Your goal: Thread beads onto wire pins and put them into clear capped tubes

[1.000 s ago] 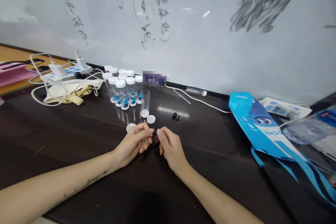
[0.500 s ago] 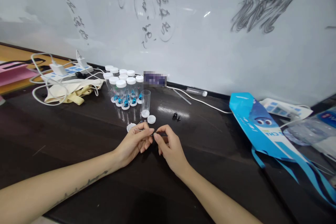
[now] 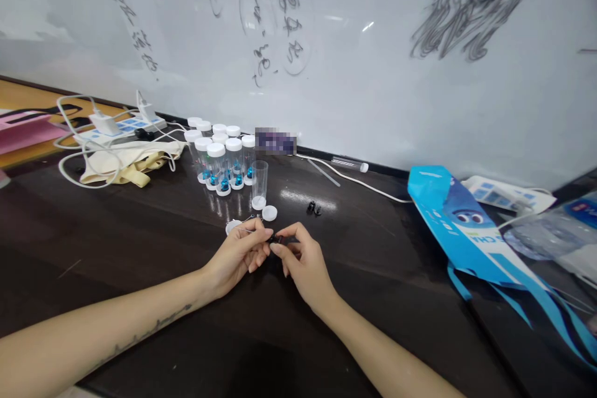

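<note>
Above the dark table, my left hand (image 3: 246, 250) and my right hand (image 3: 301, 261) meet fingertip to fingertip. Between them is a small black piece (image 3: 276, 239), too small to name, pinched from both sides. A thin pale strand runs along my left fingers. Just beyond the hands lie a white cap (image 3: 269, 213) and another white cap (image 3: 232, 226), the second partly behind my left hand. An uncapped clear tube (image 3: 259, 185) stands upright behind them. Several small black pieces (image 3: 313, 208) lie to the right of it.
Several capped clear tubes (image 3: 216, 165) holding blue items stand at the back left. Left of them are a cloth bag (image 3: 116, 161) and a power strip (image 3: 125, 127) with cables. A blue bag (image 3: 448, 224) lies right. One capped tube (image 3: 349, 165) lies by the whiteboard (image 3: 354, 68).
My right thumb and index finger have parted slightly, so more of the black piece shows between the hands. The things on the table stay where they were.
</note>
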`<state>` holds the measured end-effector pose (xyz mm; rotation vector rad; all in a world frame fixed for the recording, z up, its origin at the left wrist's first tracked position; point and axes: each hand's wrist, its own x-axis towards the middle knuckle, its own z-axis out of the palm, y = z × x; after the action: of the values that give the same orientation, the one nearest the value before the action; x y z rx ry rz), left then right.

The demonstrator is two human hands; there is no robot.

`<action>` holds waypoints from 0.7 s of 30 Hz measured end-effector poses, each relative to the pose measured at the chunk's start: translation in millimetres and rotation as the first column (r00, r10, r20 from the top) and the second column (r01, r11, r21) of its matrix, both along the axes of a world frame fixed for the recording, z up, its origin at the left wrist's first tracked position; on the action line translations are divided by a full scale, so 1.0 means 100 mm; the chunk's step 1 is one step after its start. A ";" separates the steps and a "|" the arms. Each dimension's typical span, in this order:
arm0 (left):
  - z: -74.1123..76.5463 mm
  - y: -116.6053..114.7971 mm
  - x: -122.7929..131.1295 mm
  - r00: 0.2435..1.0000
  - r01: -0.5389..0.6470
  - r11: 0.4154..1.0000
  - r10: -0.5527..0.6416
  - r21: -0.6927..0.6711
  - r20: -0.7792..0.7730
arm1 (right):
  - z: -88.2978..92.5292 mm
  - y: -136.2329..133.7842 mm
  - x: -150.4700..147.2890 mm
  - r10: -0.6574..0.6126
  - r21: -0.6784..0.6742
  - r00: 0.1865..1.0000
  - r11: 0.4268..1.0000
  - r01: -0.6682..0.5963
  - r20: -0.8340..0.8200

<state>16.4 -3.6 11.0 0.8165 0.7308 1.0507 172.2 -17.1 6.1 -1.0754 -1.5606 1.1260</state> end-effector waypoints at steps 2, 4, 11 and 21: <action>0.00 -0.01 0.00 1.000 0.008 1.000 -0.008 0.003 -0.010 | 0.01 0.00 0.00 0.002 -0.002 1.000 1.000 -0.002 0.019; 0.00 -0.02 0.00 1.000 0.017 1.000 -0.017 0.013 -0.022 | 0.01 0.00 0.00 0.008 -0.009 0.999 1.000 -0.008 0.039; 0.00 -0.01 0.01 1.000 -0.003 1.000 0.003 -0.004 -0.012 | 0.01 -0.01 0.00 0.018 -0.005 0.999 1.000 -0.018 0.026; -0.01 0.00 0.00 1.000 0.014 1.000 -0.013 0.013 -0.024 | 0.01 -0.01 0.00 0.015 -0.002 0.997 1.000 -0.015 0.073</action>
<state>16.2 -3.8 10.1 0.8455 0.7387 1.0361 172.6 -17.8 6.9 -1.1188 -1.6273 1.1090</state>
